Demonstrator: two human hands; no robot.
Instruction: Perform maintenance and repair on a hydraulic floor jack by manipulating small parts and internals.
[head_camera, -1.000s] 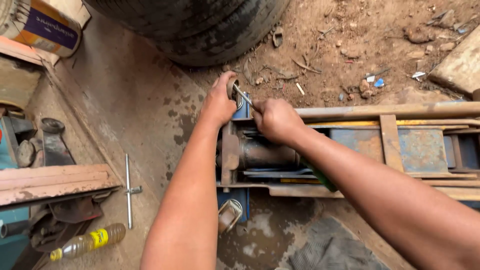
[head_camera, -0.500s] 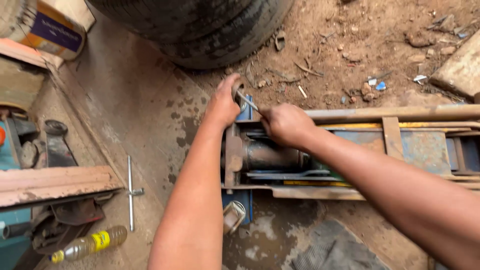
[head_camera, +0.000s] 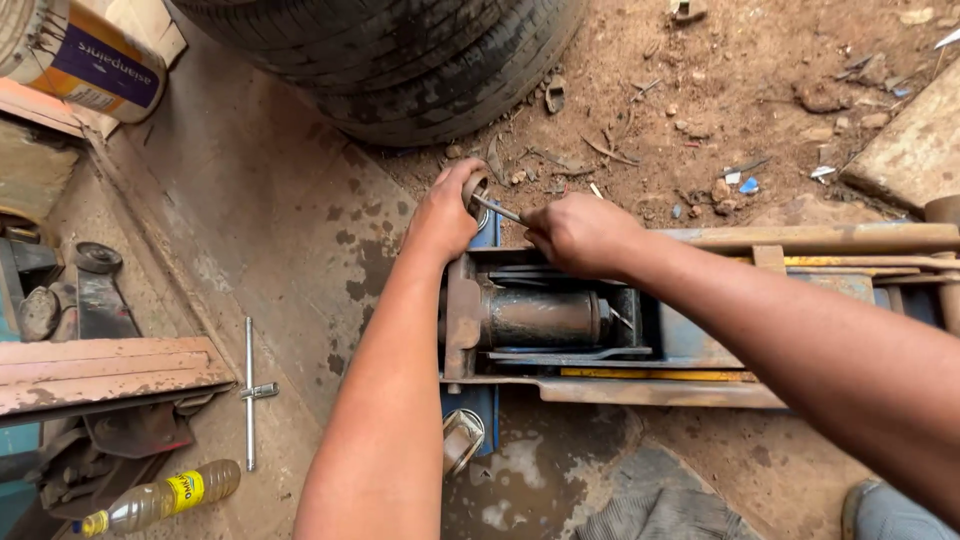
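Head view: the left hand (head_camera: 445, 215) cups the jack (head_camera: 560, 320)'s front caster (head_camera: 476, 190) at its 10 o'clock corner, fingers wrapped to steady it, while the right hand (head_camera: 580, 235) grips a thin metal tool (head_camera: 497, 209), its tip against that caster.

Blue, rust-browned jack (head_camera: 700, 340) with dark grey cylinder (head_camera: 545, 318) at centre. Black ribbed tyre (head_camera: 400, 60) at twelve o'clock. Reddish-brown dirt (head_camera: 760, 110) at one. Yellow-labelled clear bottle (head_camera: 160, 497) at eight. Silver wrench (head_camera: 249, 390) at nine.
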